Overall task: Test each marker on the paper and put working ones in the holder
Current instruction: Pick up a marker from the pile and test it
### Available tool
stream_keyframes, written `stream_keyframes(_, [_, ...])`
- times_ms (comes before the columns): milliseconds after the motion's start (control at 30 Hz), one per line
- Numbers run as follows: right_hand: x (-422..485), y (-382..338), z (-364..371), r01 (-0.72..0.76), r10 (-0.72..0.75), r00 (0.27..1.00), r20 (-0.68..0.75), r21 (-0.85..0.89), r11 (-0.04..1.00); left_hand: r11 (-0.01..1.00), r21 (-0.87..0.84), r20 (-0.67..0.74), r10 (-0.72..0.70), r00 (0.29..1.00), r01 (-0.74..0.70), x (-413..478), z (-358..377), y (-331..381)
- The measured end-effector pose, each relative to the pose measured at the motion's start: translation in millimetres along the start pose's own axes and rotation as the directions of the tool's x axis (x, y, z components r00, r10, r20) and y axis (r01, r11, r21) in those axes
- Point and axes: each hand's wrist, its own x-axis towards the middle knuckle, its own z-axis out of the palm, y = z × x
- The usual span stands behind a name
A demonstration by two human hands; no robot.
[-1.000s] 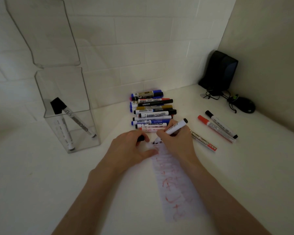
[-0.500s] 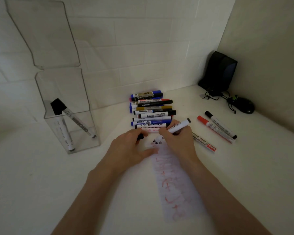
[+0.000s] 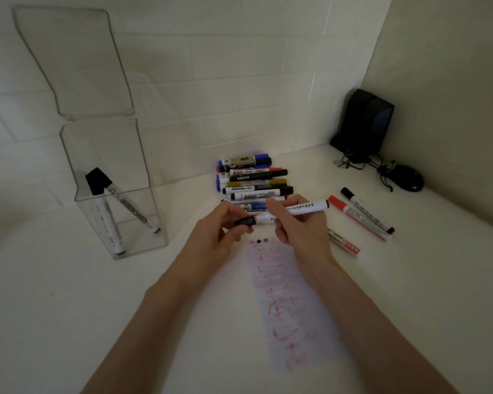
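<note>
My right hand [image 3: 299,226] grips a white marker [image 3: 302,209] with a black end, held level above the top of the paper strip [image 3: 293,317]. My left hand [image 3: 217,237] pinches its black cap [image 3: 244,221] at the marker's tip end. The paper carries red scribbles and small black marks [image 3: 261,240] at its top. A pile of markers [image 3: 254,180] lies just behind my hands. The clear holder [image 3: 143,228] stands at the left with two black-capped markers [image 3: 120,206] inside.
Three markers [image 3: 365,213] lie loose on the table right of my hands, one red-capped, one black-capped, one partly under my wrist. A black device [image 3: 363,123] with cables and a black mouse [image 3: 407,180] sit in the far right corner by the wall.
The marker was tip-down on the paper, leaving black marks; now it is lifted and level. My left hand rose off the paper and brought the cap to the tip.
</note>
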Motion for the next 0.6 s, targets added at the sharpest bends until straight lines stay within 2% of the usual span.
stream_keyframes(167, [-4,-3,2,-0.034,0.045,0.996,0.074,-0.140,0.990,0.999,0.019,-0.002,0.048,0.999,-0.048,1,-1,0])
stream_keyframes(300, [3,-16,-8,-0.200,0.203,0.975,0.089,-0.042,0.979,0.999,0.006,-0.037,0.039,0.999,-0.039,4,-6,-2])
stream_keyframes(433, [0,-7,-12,-0.194,0.188,0.981,-0.048,-0.281,0.940,0.998,-0.042,-0.097,0.050,0.994,-0.054,4,-3,0])
stream_keyframes(467, [0,-5,-11,-0.220,0.206,0.975,-0.078,-0.287,0.932,0.997,-0.049,-0.109,0.053,0.993,-0.059,3,-1,1])
stream_keyframes(600, [2,-6,-12,-0.325,0.326,0.940,-0.099,0.022,0.945,0.997,-0.045,-0.126,0.049,0.991,-0.055,2,6,2])
